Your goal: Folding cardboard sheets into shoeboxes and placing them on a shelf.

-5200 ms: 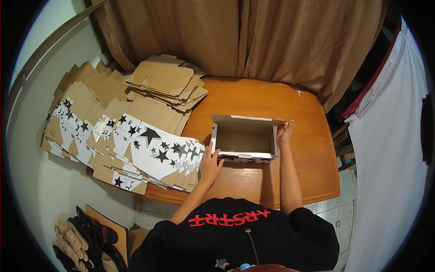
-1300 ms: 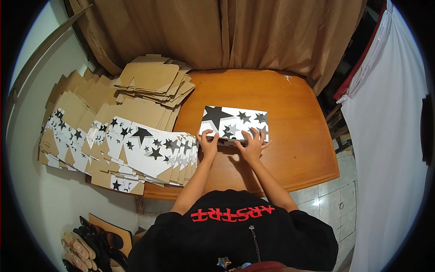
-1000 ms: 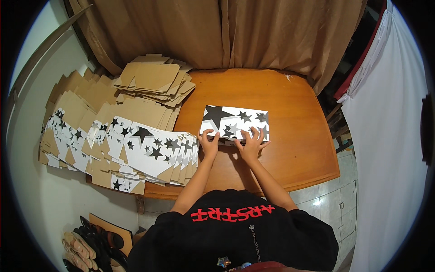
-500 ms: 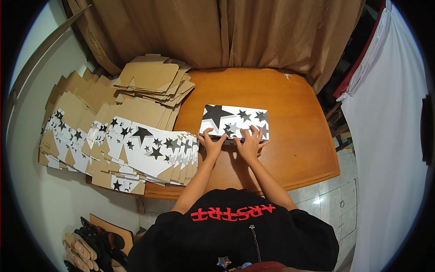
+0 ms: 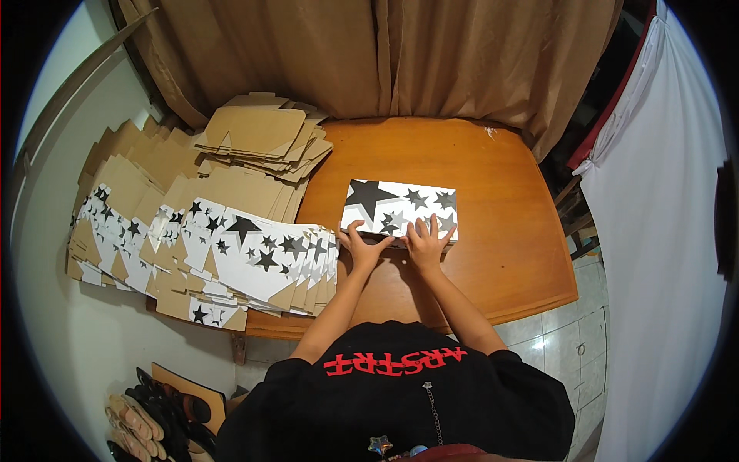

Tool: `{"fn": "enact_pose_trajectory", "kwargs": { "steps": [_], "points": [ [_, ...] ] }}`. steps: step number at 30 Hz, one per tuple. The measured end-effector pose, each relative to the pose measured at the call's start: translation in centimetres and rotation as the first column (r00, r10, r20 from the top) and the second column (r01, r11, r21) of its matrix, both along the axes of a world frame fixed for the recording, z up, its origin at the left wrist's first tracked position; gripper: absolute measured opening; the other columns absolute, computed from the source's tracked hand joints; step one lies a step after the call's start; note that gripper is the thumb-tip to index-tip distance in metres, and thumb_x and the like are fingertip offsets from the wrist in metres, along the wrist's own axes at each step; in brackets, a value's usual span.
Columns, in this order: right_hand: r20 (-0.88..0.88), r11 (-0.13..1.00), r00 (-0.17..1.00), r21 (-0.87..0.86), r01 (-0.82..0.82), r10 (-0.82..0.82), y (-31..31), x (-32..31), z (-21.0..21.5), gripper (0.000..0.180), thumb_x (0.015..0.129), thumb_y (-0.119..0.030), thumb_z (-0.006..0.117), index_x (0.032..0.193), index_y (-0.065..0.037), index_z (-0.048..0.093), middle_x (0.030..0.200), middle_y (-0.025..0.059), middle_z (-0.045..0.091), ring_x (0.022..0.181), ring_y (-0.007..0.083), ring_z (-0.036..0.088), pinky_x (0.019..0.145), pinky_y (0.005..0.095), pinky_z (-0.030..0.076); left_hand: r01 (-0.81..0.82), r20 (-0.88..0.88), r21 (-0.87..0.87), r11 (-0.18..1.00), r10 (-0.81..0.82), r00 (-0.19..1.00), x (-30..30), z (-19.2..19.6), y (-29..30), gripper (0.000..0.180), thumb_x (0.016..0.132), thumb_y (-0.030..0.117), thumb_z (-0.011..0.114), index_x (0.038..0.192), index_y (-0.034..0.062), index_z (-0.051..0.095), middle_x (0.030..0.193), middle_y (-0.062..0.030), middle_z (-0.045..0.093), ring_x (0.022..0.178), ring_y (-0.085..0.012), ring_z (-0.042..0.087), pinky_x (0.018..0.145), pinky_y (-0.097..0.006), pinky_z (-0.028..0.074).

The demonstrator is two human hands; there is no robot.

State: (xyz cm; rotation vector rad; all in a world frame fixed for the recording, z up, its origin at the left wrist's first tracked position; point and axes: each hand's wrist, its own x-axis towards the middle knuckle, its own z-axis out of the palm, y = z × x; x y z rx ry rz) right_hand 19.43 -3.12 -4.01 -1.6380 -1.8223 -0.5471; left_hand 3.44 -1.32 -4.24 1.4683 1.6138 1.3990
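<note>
A closed cardboard box, white with black and grey stars, lies on the wooden table in front of me. At its near left corner is my left hand, its fingers bent over the edge and the thumb stretched along the front side. My right hand grips the near edge right of the middle, with fingertips resting on the lid. Both thumbs come close to each other at the front side, which is mostly hidden by the hands.
Flat, unfolded star-print cartons lie fanned out on the left, beside my left arm. Behind them is a stack of plain brown cartons. A brown curtain hangs behind the wooden table; a white cloth hangs at right. Shoes sit lower left.
My left thumb has slid right along the box's front edge. The fingers of my right hand have drawn closer together on the lid. The box stays in nearly the same place.
</note>
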Motion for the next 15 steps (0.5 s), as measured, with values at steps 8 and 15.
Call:
{"fn": "enact_pose_trajectory", "kwargs": {
  "steps": [8,15],
  "points": [
    [0.047,1.000,0.999,-0.014,-0.020,0.021,0.3,-0.5,0.3,0.027,0.078,-0.038,0.062,0.095,-0.017,0.061,0.109,0.0028,0.056,0.119,0.0377,0.042,0.092,0.0739,0.014,-0.013,-0.018,0.019,1.000,0.013,1.000,0.0,-0.2,0.2,0.079,0.053,0.031,0.087,0.113,0.0113,0.039,0.134,-0.0227,0.012,0.126,-0.0407,0.016,0.104,-0.051,0.017],
    [-0.123,0.991,0.992,-0.123,-0.050,0.035,-1.7,-1.8,2.8,0.034,0.074,-0.031,0.066,0.101,-0.011,0.059,0.115,0.0118,0.052,0.121,0.0405,0.038,0.094,0.0635,0.024,-0.120,0.062,-0.002,0.993,0.120,0.991,1.3,0.3,-0.9,0.089,0.063,0.027,0.082,0.132,0.0113,0.027,0.139,-0.0272,0.005,0.131,-0.0421,0.008,0.106,-0.047,0.014]
  ]
}}
